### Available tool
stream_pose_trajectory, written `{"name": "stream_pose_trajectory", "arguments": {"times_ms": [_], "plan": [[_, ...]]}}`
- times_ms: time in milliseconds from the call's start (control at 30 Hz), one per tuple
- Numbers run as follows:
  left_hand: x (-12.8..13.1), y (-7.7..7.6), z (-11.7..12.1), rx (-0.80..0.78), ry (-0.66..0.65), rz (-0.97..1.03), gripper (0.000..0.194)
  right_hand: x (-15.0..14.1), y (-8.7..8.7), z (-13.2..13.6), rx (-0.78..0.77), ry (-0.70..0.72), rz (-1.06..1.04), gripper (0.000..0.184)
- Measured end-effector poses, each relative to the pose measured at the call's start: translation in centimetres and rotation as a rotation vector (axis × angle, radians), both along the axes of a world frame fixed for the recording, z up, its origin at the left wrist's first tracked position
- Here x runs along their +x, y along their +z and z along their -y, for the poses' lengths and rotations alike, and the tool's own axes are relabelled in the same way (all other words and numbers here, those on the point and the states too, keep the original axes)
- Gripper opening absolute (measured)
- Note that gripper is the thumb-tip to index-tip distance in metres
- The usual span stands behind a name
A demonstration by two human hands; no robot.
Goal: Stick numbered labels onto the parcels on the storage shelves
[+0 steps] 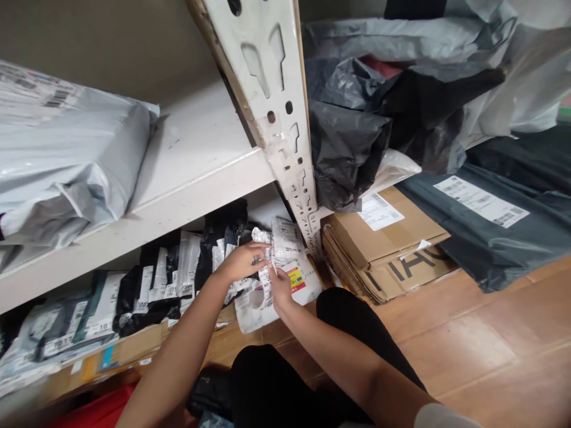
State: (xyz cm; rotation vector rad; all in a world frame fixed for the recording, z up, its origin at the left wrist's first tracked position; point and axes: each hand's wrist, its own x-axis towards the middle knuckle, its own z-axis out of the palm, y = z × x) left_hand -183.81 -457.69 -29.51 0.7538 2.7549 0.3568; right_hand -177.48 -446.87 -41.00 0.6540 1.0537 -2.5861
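Low at the bottom shelf, my left hand (pixel 241 263) and my right hand (pixel 279 288) meet at a narrow white label (pixel 266 284) with printed numbers. Thumb and fingers of the right hand pinch the label's edge. My left fingers are closed at its upper end. Whether the label is stuck to a small parcel cannot be made out. Under and behind the hands lies a white package (pixel 254 320) with a yellow and red sticker (pixel 296 278). A clear-wrapped parcel (pixel 286 236) stands just beyond my fingers.
A row of labelled parcels (pixel 145 285) fills the bottom shelf to the left. Above it runs a white shelf edge (pixel 196 184) bearing a large grey parcel (pixel 98 142). A perforated metal post (pixel 285 119) rises beside cardboard boxes (pixel 388 232) and dark bags (pixel 504 232).
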Motion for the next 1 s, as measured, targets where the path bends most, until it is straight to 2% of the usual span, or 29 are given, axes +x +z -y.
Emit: {"name": "stream_pose_trajectory", "arguments": {"times_ms": [100,200,400,600,767,1000], "plan": [[0.0,-0.4,0.0,0.012,0.041,-0.028,0.009,-0.4,0.2,0.6,0.042,-0.042,0.053,0.037],[0.1,-0.6,0.2,0.010,0.068,-0.057,0.012,-0.5,0.3,0.8,0.064,-0.042,0.094,0.039],[0.6,-1.2,-0.1,-0.092,0.110,-0.175,0.011,0.0,0.4,0.1,-0.003,0.025,-0.040,0.033],[1.2,-2.4,-0.6,-0.227,0.113,-0.289,0.010,0.1,1.2,-1.0,-0.102,0.053,0.058,0.031],[1.6,-2.8,-0.9,-0.319,0.106,-0.347,0.014,1.3,0.4,-1.1,-0.140,0.056,-0.068,0.030],[2.4,-2.4,-1.4,-0.324,0.070,-0.356,0.022,2.5,-0.5,-1.1,-0.080,0.092,0.087,0.041]]}}
